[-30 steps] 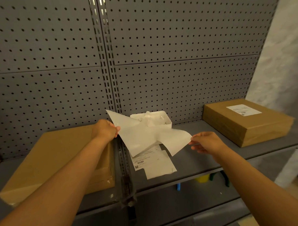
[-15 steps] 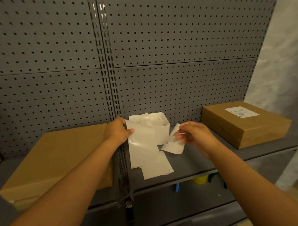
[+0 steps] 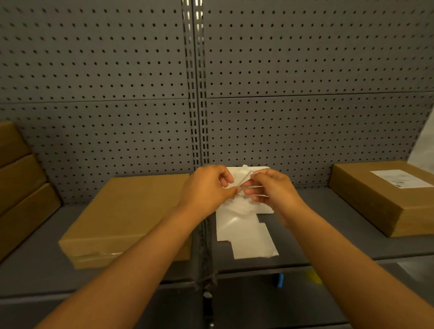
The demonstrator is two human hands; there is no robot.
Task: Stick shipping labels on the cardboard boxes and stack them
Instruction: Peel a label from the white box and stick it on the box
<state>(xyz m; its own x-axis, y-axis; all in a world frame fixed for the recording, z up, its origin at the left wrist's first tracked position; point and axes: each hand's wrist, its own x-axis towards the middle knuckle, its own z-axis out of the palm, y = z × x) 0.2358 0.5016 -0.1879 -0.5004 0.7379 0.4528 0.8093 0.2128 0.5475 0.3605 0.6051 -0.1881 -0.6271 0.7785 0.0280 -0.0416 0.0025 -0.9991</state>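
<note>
Both hands meet above the middle of the grey shelf [image 3: 306, 243], in front of a white tray [image 3: 257, 170] that stands against the pegboard back wall [image 3: 115, 74]. The left hand [image 3: 205, 188] and the right hand [image 3: 271, 191] each pinch a crumpled white label sheet [image 3: 238, 187] between curled fingers and thumb, fingertips almost touching; the sheet is blurred, so its print cannot be read. Beneath the hands, more flat white sheets [image 3: 248, 236] lie on the shelf, partly hidden by the wrists. Just left of them sits an unlabelled cardboard box [image 3: 125, 217], its right edge covered by the left forearm. Well apart to the right rests a labelled cardboard box [image 3: 387, 202] with a shipping label [image 3: 402, 178] stuck on top. At the far left, a stack of brown boxes [image 3: 13, 182] leans by the wall. Below the shelf edge, a blue object [image 3: 280, 280] and a yellow object [image 3: 314, 276] peek out.
</note>
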